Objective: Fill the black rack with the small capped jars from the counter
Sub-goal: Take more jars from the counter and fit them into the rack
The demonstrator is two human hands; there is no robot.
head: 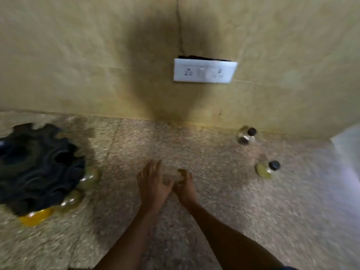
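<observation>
My left hand (153, 184) is spread loose, my right hand (184, 185) curled, grip unclear; black rack (37, 168) at nine o'clock, capped jars (267, 168) at two.

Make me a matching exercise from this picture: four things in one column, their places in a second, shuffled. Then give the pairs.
Things
1. rack
2. socket plate
3. jar pair
4. hands (left hand, right hand)

Places
A. on the wall, above the counter
B. far right, close to the wall's foot
C. left edge of the counter
D. centre of the counter, close together

Pairs: 1-C, 2-A, 3-B, 4-D
</observation>
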